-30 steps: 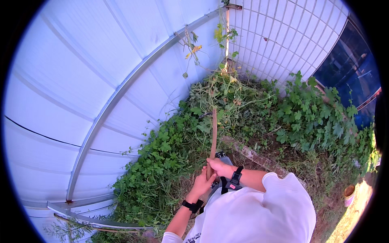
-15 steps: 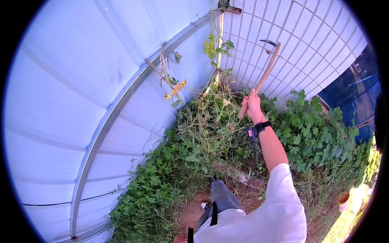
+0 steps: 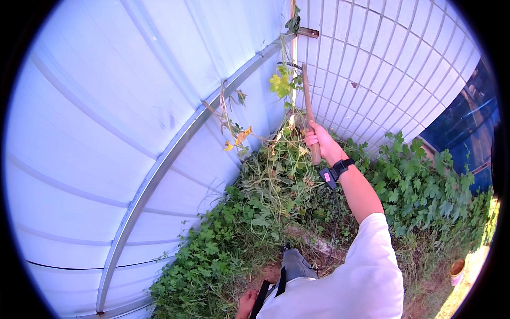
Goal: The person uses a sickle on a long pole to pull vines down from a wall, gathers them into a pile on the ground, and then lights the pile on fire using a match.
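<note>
My right hand (image 3: 314,137) is closed around the wooden handle of a sickle (image 3: 307,93), held out at arm's length. The sickle's dark, narrow blade points left, at the hanging vine (image 3: 281,83) with yellow-green leaves in the wall corner. Whether the blade touches the stems I cannot tell. Below the handle lies a heap of tangled, partly wilted vines (image 3: 276,170). Low beside my body is my left hand (image 3: 247,302), its fingers curled and no tool visible in it; the lower edge cuts off its arm.
A pale panel wall (image 3: 106,133) with a curved metal rail (image 3: 154,175) rises at the left. White tiled wall (image 3: 366,69) stands ahead. Leafy plants (image 3: 414,181) grow along its foot. A dry vine (image 3: 228,117) hangs on the rail. A small bucket (image 3: 457,268) stands at the right.
My right hand has swung the sickle leftward, from in front of the tiled wall to the hanging vine in the corner. My left hand shows more at the lower edge.
</note>
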{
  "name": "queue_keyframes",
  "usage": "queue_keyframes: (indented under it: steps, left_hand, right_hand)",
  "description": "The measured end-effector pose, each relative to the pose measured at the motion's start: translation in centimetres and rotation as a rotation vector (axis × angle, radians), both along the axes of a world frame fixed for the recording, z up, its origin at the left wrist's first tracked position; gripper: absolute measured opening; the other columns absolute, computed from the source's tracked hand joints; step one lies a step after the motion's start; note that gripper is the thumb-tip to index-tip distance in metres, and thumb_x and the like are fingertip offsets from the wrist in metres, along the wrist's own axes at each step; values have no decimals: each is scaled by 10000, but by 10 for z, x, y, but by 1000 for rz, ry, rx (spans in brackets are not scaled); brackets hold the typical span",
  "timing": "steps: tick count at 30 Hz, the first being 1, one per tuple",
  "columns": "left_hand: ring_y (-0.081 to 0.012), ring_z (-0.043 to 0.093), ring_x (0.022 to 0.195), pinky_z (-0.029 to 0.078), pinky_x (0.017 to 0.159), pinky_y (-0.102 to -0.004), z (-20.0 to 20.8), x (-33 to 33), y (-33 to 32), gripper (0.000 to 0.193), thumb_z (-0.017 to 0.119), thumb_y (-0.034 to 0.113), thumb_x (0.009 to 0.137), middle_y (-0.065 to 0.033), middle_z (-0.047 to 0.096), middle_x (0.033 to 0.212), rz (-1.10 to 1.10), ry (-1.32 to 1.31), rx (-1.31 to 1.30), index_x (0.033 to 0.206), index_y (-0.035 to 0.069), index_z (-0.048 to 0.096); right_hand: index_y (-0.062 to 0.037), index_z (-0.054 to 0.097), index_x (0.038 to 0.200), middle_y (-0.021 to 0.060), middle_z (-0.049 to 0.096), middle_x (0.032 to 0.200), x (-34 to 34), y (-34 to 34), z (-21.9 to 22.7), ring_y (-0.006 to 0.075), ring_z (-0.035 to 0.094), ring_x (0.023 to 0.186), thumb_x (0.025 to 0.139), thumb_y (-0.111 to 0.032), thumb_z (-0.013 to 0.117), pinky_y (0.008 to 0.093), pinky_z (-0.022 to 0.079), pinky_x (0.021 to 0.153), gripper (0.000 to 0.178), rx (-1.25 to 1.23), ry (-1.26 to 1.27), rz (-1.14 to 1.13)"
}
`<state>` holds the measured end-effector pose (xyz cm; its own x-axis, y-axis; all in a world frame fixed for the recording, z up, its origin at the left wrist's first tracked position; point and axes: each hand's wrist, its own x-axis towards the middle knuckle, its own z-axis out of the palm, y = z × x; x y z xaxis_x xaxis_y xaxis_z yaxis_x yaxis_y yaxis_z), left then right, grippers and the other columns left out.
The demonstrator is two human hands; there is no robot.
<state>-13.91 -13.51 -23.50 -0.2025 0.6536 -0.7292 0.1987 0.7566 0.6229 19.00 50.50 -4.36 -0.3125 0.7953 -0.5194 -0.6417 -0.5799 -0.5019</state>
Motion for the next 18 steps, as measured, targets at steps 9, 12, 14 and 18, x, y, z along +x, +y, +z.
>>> queue_keyframes:
  steps: [9, 12, 14, 18]
  left_hand:
    - [-122, 609, 629, 503, 575, -256, 12, -43, -27, 291, 504, 260, 976, -59, 659, 778, -66, -69, -36, 1086, 9, 601]
    - [-130, 618, 619, 503, 561, -262, -17, -59, -67, 304, 517, 270, 960, -71, 670, 771, -93, 19, -22, 1068, -1, 604]
    - [-152, 645, 633, 516, 580, -284, -26, -57, -69, 308, 530, 271, 939, -91, 698, 783, -49, -1, -58, 1036, -3, 633]
    - [-171, 650, 655, 524, 628, -312, -14, -54, -86, 334, 502, 296, 949, -94, 698, 791, -225, -23, -34, 1029, -2, 629]
  right_hand:
    - [-101, 369, 823, -45, 319, 614, -30, -111, 71, 42, 312, 453, 994, -320, 491, 181, 270, 356, 302, 151, -148, -67]
    - [-100, 389, 812, -50, 325, 607, -59, -201, 72, 48, 301, 447, 994, -349, 488, 194, 252, 356, 325, 220, -282, 30]
    - [-105, 393, 808, -63, 316, 599, -62, -283, 61, 39, 284, 441, 991, -368, 492, 186, 242, 357, 336, 131, -195, 111]
    - [-111, 434, 808, -80, 291, 578, -69, -403, 32, 16, 271, 424, 982, -389, 507, 168, 235, 343, 337, -76, -4, 199]
